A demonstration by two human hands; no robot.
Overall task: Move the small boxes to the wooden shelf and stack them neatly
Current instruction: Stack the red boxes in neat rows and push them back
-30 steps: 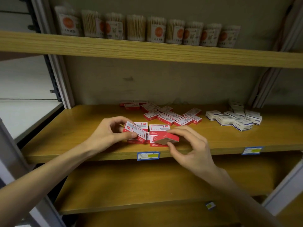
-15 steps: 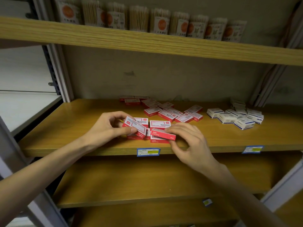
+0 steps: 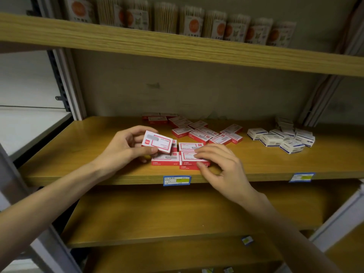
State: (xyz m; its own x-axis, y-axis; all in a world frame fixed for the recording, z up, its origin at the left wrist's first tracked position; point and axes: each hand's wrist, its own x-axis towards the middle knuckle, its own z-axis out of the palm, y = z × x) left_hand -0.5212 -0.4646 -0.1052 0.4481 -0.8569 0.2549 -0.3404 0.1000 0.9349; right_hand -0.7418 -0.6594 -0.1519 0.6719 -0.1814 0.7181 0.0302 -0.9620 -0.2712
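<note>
The right hand (image 3: 222, 170) has just set its red staple box (image 3: 194, 157) down: a second ago that box was tilted up off the wood, and now it lies flat on top of another at the front of the wooden shelf (image 3: 78, 166), with fingertips and thumb pinching its near end to square it up. So one more box has joined the tidy block, and the stack there is two high. The left hand (image 3: 126, 148) pinches a further red box (image 3: 157, 142) between thumb and fingers, held tilted just above the block's left side, likely the next to be laid.

The tidy block shows about five boxes, the lower ones partly hidden, so I may be one off. Behind it a loose scatter of red boxes (image 3: 199, 133) numbers roughly a dozen, unsorted. To the right sits a heap of white-and-blue boxes (image 3: 279, 137), perhaps eight. Two price labels (image 3: 176, 180) are stuck to the shelf's front edge, and on the shelf above stand nine or so cotton-swab tubs (image 3: 194, 23).
</note>
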